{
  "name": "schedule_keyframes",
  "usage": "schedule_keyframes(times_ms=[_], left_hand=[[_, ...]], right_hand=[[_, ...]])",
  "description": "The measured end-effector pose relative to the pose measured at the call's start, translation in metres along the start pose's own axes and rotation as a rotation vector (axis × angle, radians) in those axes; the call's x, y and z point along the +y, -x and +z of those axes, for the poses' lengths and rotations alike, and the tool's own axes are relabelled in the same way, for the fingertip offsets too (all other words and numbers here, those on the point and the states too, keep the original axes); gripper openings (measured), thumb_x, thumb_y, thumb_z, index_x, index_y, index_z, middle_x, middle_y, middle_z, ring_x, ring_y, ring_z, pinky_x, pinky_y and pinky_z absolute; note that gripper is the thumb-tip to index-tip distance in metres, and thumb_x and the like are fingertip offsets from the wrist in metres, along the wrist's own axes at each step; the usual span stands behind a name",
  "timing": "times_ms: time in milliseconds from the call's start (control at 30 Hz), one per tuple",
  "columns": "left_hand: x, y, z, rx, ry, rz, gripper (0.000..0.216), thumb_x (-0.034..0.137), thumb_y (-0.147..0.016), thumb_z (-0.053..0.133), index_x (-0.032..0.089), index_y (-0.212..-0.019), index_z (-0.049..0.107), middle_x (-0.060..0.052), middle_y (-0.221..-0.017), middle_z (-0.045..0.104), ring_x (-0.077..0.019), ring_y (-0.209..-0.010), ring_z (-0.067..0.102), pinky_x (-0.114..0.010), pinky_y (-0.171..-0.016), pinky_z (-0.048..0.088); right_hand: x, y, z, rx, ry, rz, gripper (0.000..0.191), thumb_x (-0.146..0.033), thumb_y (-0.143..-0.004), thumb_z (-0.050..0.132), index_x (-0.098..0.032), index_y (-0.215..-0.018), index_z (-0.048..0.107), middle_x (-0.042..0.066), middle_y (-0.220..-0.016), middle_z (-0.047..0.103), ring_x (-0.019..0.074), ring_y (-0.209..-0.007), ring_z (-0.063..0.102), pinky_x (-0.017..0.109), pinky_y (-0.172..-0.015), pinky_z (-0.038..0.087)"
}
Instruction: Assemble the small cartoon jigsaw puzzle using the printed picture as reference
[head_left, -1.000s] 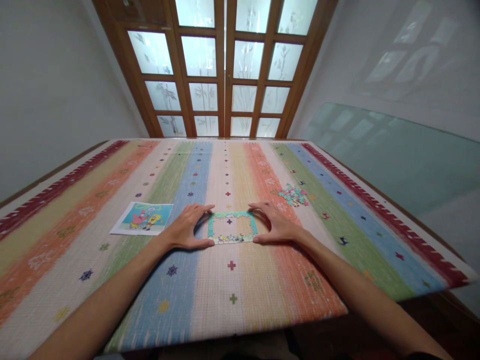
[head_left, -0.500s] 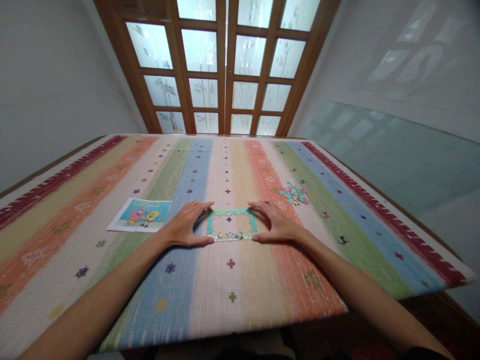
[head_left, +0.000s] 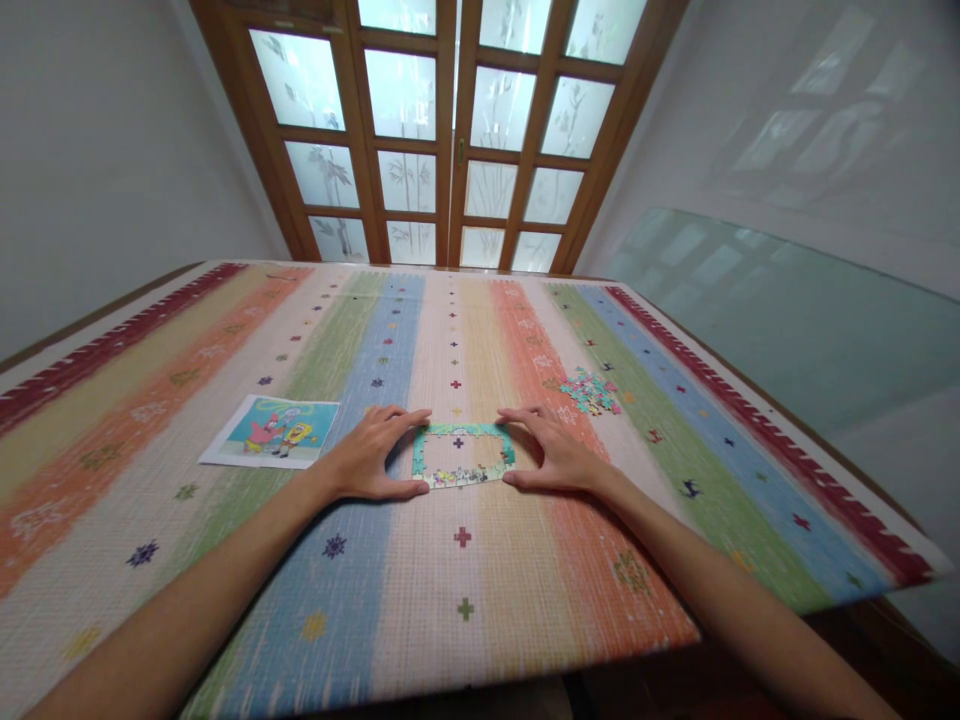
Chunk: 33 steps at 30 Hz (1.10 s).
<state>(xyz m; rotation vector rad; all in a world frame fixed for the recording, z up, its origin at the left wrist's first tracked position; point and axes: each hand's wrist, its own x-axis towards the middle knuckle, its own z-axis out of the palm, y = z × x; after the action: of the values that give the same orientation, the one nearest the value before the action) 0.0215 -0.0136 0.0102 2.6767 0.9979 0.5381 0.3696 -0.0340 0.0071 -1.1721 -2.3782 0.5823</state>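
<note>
A rectangular border of joined jigsaw puzzle pieces [head_left: 461,477], teal on most sides with small figures along its near edge, lies on the striped tablecloth [head_left: 435,590]. The cloth shows through its hollow middle. My left hand [head_left: 371,455] grips the left end, thumb at the near corner and fingertips at the far one. On the opposite end, my right hand [head_left: 559,455] holds the corners the same way. The border's right side and near edge look slightly bent. Where exactly the fingertips touch is too small to tell.
A printed cartoon picture [head_left: 281,433] lies left of my left hand. Loose puzzle pieces [head_left: 591,392] form a small pile beyond my right hand. Glazed wooden doors [head_left: 450,150] stand behind the table, and a glass panel [head_left: 787,330] is at the right.
Both hands stay at the border's ends. Its right side and near edge have gone from nearly straight to slightly bent. The view has shifted a little.
</note>
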Motion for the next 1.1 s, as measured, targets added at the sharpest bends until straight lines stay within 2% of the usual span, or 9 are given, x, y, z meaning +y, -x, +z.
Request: schedule_keyframes(times_ms=[100,233,300,433,533,733,933,1100], left_hand=[[0.0,0.0,0.0,-0.002,-0.012,0.002,0.089,0.062,-0.075,0.075,0.02,-0.147,0.043,-0.016,-0.132,0.061,-0.0345,-0.113,0.056,-0.05,-0.101,0.043],[0.0,-0.001,-0.001,-0.006,-0.013,0.023,0.08,0.062,-0.077,0.074,0.02,-0.141,0.05,-0.015,-0.129,0.063,-0.0347,-0.113,0.057,-0.05,-0.101,0.044],[0.0,-0.002,-0.003,-0.01,-0.002,0.037,0.076,0.063,-0.078,0.072,0.021,-0.138,0.053,-0.014,-0.128,0.064,-0.0343,-0.114,0.057,-0.051,-0.101,0.043],[-0.001,-0.004,-0.003,-0.02,0.015,0.068,0.066,0.062,-0.083,0.069,0.022,-0.135,0.056,-0.012,-0.131,0.065,-0.0336,-0.117,0.058,-0.051,-0.103,0.042],[-0.002,-0.005,0.0,0.002,0.007,0.091,0.054,0.057,-0.088,0.065,0.023,-0.129,0.06,-0.011,-0.133,0.066,-0.0328,-0.118,0.058,-0.051,-0.102,0.042],[-0.004,-0.003,0.004,0.028,-0.027,0.1,0.05,0.054,-0.088,0.066,0.022,-0.126,0.062,-0.012,-0.132,0.065,-0.0332,-0.118,0.058,-0.052,-0.1,0.042],[-0.004,-0.002,0.004,0.026,-0.029,0.097,0.052,0.056,-0.089,0.065,0.022,-0.129,0.061,-0.012,-0.133,0.065,-0.0328,-0.118,0.058,-0.051,-0.099,0.041],[-0.005,-0.001,0.005,0.015,-0.036,0.092,0.055,0.056,-0.088,0.065,0.023,-0.131,0.06,-0.011,-0.136,0.064,-0.0332,-0.119,0.057,-0.051,-0.1,0.04]], right_hand=[[-0.002,0.001,-0.001,0.001,0.016,-0.012,0.09,-0.037,-0.074,0.083,-0.027,-0.153,0.042,0.013,-0.134,0.061,0.0353,-0.125,0.051,0.058,-0.108,0.043],[-0.002,0.004,-0.005,-0.023,-0.012,0.006,0.085,-0.044,-0.076,0.081,-0.024,-0.151,0.046,0.015,-0.137,0.058,0.0356,-0.129,0.05,0.055,-0.11,0.044],[-0.001,0.005,-0.008,-0.005,-0.038,-0.004,0.072,-0.044,-0.081,0.078,-0.026,-0.146,0.051,0.014,-0.137,0.059,0.0343,-0.129,0.051,0.054,-0.111,0.043],[0.002,0.005,-0.009,0.073,-0.034,-0.062,0.035,-0.038,-0.092,0.067,-0.028,-0.125,0.067,0.011,-0.128,0.063,0.0303,-0.122,0.055,0.055,-0.11,0.043],[0.001,0.005,-0.007,0.08,-0.005,-0.066,0.022,-0.035,-0.096,0.062,-0.028,-0.113,0.073,0.01,-0.121,0.065,0.0291,-0.115,0.057,0.054,-0.103,0.046],[-0.004,0.006,-0.004,0.075,0.009,-0.092,0.015,-0.032,-0.094,0.066,-0.027,-0.103,0.076,0.01,-0.114,0.064,0.0283,-0.11,0.057,0.05,-0.1,0.047],[-0.007,0.008,-0.008,0.001,-0.005,-0.065,0.021,-0.034,-0.092,0.071,-0.029,-0.112,0.073,0.01,-0.122,0.062,0.0289,-0.116,0.055,0.051,-0.105,0.046],[-0.006,0.01,-0.009,-0.008,-0.009,-0.071,0.026,-0.035,-0.091,0.072,-0.028,-0.116,0.073,0.01,-0.123,0.061,0.0298,-0.118,0.054,0.051,-0.106,0.046]])
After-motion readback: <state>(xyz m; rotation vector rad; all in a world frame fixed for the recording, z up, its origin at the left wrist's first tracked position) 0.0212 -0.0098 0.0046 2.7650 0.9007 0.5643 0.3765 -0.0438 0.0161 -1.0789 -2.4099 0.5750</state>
